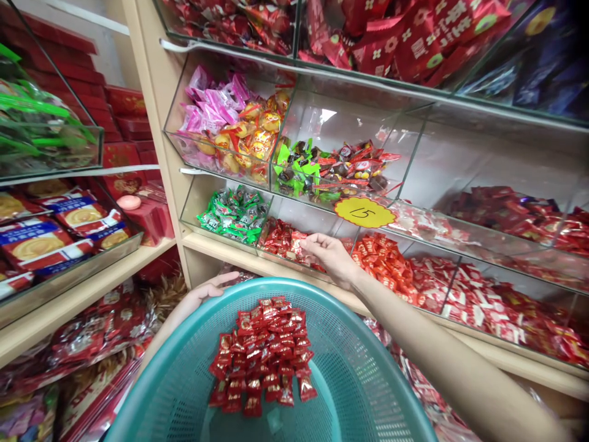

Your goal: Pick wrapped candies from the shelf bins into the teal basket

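Note:
A teal plastic basket (377,344) with perforated sides is in front of me, holding a pile of red wrapped candies (267,353). My left hand (202,296) grips the basket from outside at its far left rim, its fingertips showing past the edge. Over a low shelf compartment, my right hand (329,253) pinches a small red wrapped candy (298,239) between thumb and fingers. Directly beneath it lie more red candies (278,236) in that clear-walled compartment. Green wrapped candies (234,215) fill the compartment to its left, and orange-red ones (384,261) the area to its right.
Clear shelf fronts and a wooden shelf edge (216,245) run behind the basket. A yellow price tag marked 15 (365,211) hangs just above my right hand. A wooden upright (154,123) divides the shelves at left. Packaged biscuits (50,227) sit on the left shelf.

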Demonstrator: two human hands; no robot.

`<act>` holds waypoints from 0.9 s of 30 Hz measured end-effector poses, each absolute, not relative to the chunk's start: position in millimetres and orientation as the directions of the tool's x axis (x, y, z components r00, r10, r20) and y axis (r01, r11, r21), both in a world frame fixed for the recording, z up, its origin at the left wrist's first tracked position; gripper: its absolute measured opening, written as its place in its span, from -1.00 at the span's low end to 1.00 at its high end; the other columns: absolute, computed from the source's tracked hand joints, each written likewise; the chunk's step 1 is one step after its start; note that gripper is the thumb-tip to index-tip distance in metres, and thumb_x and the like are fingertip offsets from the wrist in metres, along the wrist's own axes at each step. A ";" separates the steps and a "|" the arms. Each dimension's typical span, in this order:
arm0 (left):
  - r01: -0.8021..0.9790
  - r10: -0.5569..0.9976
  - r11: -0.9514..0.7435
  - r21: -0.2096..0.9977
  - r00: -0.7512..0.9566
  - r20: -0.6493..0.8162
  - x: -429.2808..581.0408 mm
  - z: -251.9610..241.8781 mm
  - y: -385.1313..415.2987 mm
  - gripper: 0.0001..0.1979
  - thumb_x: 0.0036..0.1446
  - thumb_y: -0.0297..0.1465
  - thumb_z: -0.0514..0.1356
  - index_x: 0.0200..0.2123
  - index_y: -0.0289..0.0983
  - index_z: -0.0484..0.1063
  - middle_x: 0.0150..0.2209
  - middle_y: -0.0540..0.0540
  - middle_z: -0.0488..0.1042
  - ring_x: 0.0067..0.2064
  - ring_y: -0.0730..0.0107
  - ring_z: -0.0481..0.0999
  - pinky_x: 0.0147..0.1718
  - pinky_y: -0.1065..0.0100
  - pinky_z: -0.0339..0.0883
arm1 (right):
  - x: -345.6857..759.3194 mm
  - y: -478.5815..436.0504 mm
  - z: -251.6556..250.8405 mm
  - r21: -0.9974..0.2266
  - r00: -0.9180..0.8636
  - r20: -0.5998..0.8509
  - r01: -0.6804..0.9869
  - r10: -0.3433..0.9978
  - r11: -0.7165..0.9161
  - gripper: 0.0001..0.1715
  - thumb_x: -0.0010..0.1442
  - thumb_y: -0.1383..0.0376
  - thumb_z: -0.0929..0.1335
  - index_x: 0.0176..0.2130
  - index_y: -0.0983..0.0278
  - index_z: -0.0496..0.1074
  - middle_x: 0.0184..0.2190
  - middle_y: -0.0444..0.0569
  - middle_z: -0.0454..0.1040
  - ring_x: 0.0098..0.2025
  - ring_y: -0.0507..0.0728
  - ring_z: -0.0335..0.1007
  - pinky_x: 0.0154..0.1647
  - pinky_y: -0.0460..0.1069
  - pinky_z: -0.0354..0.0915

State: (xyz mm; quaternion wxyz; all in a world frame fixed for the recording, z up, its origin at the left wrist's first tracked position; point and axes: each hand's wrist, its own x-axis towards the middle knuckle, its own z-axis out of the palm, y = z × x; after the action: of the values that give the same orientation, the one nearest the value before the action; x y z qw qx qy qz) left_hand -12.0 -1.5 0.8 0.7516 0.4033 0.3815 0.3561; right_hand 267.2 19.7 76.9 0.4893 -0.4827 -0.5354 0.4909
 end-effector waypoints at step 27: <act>-0.335 0.851 0.489 0.805 0.385 -0.357 -6.7 10.2 -9.3 -0.44 -0.02 -0.55 0.06 0.12 -0.34 0.22 -0.17 -0.14 0.56 -0.35 0.34 0.57 -0.41 0.42 0.41 | 199.2 -65.5 33.5 -0.981 -0.298 -0.038 -0.172 0.954 -0.093 -0.66 0.00 0.29 0.45 -0.21 0.27 0.34 -0.40 -0.16 0.45 -0.37 -0.02 0.43 -0.29 -0.09 0.37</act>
State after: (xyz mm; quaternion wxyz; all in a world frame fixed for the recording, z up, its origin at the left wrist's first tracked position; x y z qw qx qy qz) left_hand -6.7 -9.3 10.2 0.7662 0.3250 0.3971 0.3868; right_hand 199.2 -65.5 33.5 0.4475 -0.3883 -0.5033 0.6290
